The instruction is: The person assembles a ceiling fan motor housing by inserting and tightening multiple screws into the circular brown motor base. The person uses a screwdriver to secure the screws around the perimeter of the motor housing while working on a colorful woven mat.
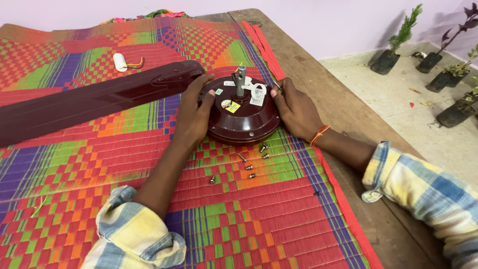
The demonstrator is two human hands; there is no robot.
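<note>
Nearest to me, loose screws (249,162) lie scattered on the woven mat (279,224), just in front of the motor. My left hand (193,115) grips the left side of the maroon ceiling-fan motor housing (244,122); my right hand (295,107) presses its right side, fingers closed against the rim. The housing sits on the mat, shaft (241,79) upright. One fan blade (84,102) extends left from it. Beyond lies a white capacitor (120,62). Potted plants (393,50) stand on the floor, far right.
</note>
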